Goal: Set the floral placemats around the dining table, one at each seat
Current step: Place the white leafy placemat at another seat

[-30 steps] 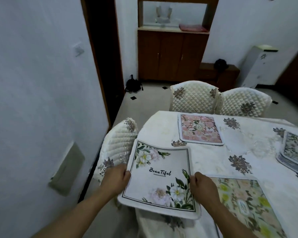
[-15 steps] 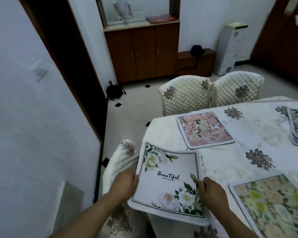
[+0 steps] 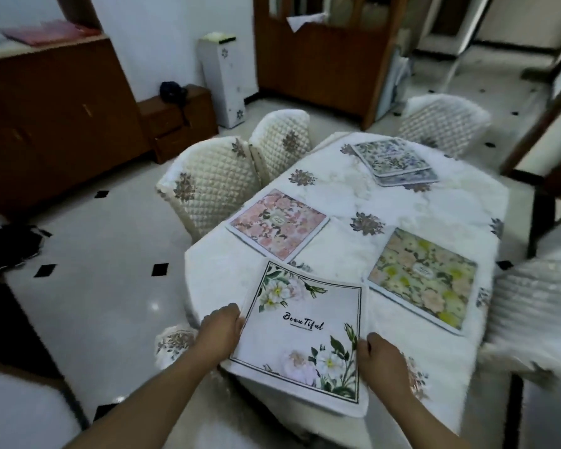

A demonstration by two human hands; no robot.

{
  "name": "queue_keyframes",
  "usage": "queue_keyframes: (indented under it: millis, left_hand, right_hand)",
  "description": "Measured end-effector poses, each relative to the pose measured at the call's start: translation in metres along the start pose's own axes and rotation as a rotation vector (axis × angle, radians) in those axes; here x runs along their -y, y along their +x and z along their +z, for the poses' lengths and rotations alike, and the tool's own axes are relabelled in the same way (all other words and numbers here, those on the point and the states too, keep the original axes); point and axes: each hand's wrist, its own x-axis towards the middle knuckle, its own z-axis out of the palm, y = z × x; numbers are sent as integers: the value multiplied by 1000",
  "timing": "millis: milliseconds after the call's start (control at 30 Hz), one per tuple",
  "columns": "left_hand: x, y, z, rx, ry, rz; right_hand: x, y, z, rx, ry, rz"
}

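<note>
A white placemat printed "BeauTiful" (image 3: 308, 335) lies at the near end of the dining table (image 3: 353, 196), its near edge hanging past the table edge. My left hand (image 3: 222, 330) grips its left edge and my right hand (image 3: 381, 358) grips its right edge. A pink floral placemat (image 3: 277, 223) lies at the left side in front of a chair. On the right side lies a green-yellow floral placemat (image 3: 423, 278). A stack of blue-grey placemats (image 3: 394, 162) sits at the far end.
Quilted white chairs stand at the left (image 3: 208, 184), beside it (image 3: 279, 144), at the far end (image 3: 442, 123), at the right (image 3: 535, 306) and just below my left hand (image 3: 174, 343). A wooden cabinet (image 3: 46, 108) and a white bin (image 3: 221, 79) stand behind.
My view has swung to the right, bringing the table's far end and more chairs into sight. Both hands keep hold of the white placemat at the near end of the table.
</note>
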Motion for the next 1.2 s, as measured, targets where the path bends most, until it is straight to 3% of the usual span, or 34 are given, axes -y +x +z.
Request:
queue_keyframes:
  millis: [200, 567, 733, 933, 1200]
  left_hand:
    - [-4, 43, 26, 130, 77, 31]
    - [28, 65, 61, 290, 105, 23]
    - [46, 90, 65, 272, 103, 121]
    - [55, 99, 59, 360, 136, 258]
    - [14, 121, 20, 329, 406, 586]
  right_hand:
    - [-9, -17, 30, -64, 23, 197]
    - [-6, -27, 95, -8, -15, 342]
    - [13, -26, 104, -41, -113, 410]
    - [44, -29, 86, 42, -327, 595]
    - [82, -59, 51, 16, -375, 514]
